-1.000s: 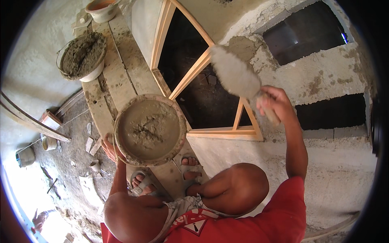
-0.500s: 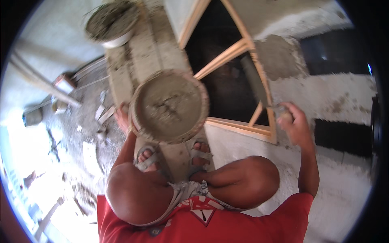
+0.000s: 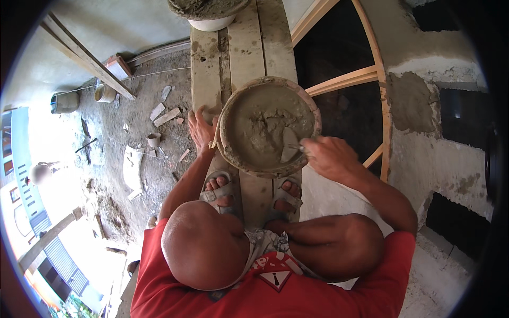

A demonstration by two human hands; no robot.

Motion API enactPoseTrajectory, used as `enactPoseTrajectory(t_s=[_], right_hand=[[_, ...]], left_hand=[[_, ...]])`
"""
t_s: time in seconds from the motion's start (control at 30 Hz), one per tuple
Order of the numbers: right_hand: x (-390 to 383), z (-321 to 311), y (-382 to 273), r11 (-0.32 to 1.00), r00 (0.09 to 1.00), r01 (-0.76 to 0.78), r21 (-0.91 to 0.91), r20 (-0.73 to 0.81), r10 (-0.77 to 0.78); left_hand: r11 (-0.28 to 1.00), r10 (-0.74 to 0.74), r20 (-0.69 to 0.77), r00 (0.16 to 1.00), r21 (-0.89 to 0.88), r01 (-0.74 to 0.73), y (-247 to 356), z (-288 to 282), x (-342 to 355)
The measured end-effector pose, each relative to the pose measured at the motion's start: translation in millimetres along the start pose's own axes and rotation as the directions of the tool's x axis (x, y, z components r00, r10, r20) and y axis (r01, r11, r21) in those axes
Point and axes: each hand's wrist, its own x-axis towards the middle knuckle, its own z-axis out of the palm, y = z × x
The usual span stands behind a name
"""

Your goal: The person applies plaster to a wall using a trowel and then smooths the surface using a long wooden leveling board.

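In front of my feet a round tub [image 3: 316, 114] of wet grey mortar [image 3: 260, 114] stands on the planks. My right hand [image 3: 331, 156] is closed on the handle of a trowel [image 3: 290, 144]. Its blade dips into the mortar near the tub's right side, partly covered by it. My left hand [image 3: 202, 130] lies at the planks' left edge, close beside the tub, with its fingers spread. Whether it also touches the tub's outer wall I cannot tell.
I squat on the raised planks [image 3: 245, 47]. A second mortar-filled tub [image 3: 212, 22] stands farther along them. At right are a wooden window frame [image 3: 386, 106] and a rough wall [image 3: 424, 148] with dark openings. The ground at left, lower down, holds buckets [image 3: 64, 103] and debris.
My right hand has swung left from beside the window frame to the tub, bringing the trowel blade into the mortar. My left hand stays beside the tub. The whole view has shifted.
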Motion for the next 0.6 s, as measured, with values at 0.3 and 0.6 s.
enactPoseTrajectory(t_s=[0.3,0.6], right_hand=[[-26.9,47.1,19.2,0.965,0.924,0.145,0.220,-0.378,-0.053],[-40.4,62.8,26.3,0.977,0.892,0.044,0.208,-0.449,0.056]], left_hand=[[1.000,0.022,-0.004,1.000,-0.014,-0.023,-4.3,-1.6,-0.8],[0.990,0.130,-0.036,0.991,0.057,-0.128,-31.3,12.0,5.6]])
